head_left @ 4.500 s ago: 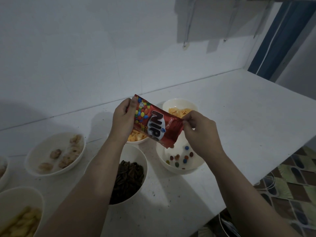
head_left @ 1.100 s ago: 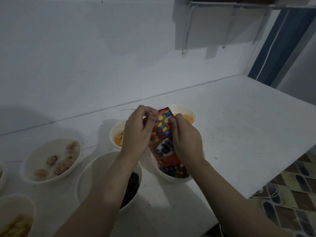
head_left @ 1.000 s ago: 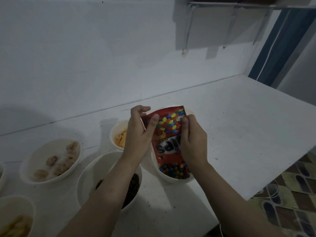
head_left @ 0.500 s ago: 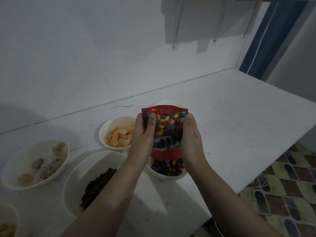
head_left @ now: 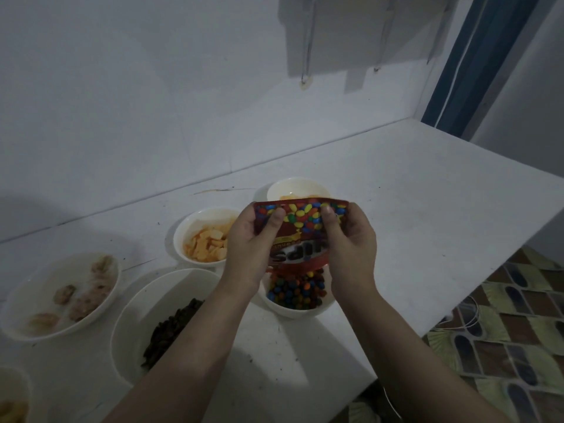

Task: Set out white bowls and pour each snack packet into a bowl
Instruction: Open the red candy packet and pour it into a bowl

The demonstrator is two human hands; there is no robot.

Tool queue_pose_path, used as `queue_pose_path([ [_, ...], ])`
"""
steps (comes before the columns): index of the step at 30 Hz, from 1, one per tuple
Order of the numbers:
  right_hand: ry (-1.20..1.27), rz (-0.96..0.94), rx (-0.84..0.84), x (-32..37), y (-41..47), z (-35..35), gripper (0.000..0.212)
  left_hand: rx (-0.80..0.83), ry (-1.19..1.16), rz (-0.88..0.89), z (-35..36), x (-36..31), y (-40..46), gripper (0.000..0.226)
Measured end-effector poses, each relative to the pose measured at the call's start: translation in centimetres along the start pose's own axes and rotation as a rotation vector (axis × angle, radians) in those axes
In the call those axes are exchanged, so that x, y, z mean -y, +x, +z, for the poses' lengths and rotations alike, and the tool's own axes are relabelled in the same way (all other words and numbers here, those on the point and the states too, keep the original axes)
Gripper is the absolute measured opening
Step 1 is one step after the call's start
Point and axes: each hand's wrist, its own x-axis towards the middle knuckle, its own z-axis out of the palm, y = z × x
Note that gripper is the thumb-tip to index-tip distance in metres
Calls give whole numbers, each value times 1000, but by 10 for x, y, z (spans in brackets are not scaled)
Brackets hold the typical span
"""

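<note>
A red candy packet [head_left: 300,233] hangs upside down, its open mouth just above a white bowl [head_left: 294,311] heaped with coloured candies [head_left: 297,290]. My left hand [head_left: 251,248] grips the packet's left side with the thumb pressed on its front. On the packet's right side, my right hand [head_left: 351,242] holds it the same way. Both hands hover over the bowl at the centre of the white counter [head_left: 412,209].
Other white bowls surround it: orange cubes [head_left: 207,239] behind left, another bowl [head_left: 297,189] behind the packet, dark snacks [head_left: 164,319] at front left, pale lumps [head_left: 61,296] far left, one more [head_left: 12,398] at the bottom-left corner. The counter's edge drops to a patterned floor [head_left: 503,331] on the right.
The packet has gone from tilted sideways to fully upside down and spread flat between both hands. The bowl under it has filled with candies.
</note>
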Motion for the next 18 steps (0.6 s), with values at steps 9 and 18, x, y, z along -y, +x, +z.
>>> queue_pose_path([
  [9, 160, -76, -85, 39, -2, -15, 11, 310, 328, 31, -21, 12, -4, 26],
  [18, -82, -31, -64, 49, -34, -79, 12, 236, -69, -107, 35, -10, -39, 9],
])
